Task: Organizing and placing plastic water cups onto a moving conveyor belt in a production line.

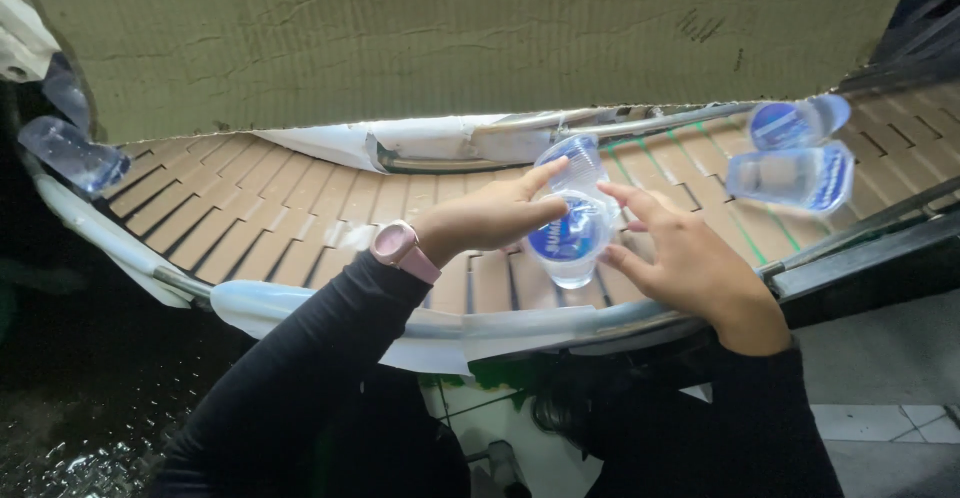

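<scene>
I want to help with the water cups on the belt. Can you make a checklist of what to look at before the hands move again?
1. Left hand touching the two cups: ok.
2. Right hand touching them too: ok, fingertips on the side.
3. Cups fully gripped: cannot tell.
4. Cups on the slatted belt, inside the side rail: ok.
5. Next cups apart from the hands: ok, off to the right.
6. Lids sealed: cannot tell.

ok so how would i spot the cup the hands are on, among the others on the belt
Find the curved brown slat conveyor. At the middle of its near edge, both hands hold a clear sealed cup with a blue lid. The other cups lie untouched at the far right; this one sits between fingers.
</scene>
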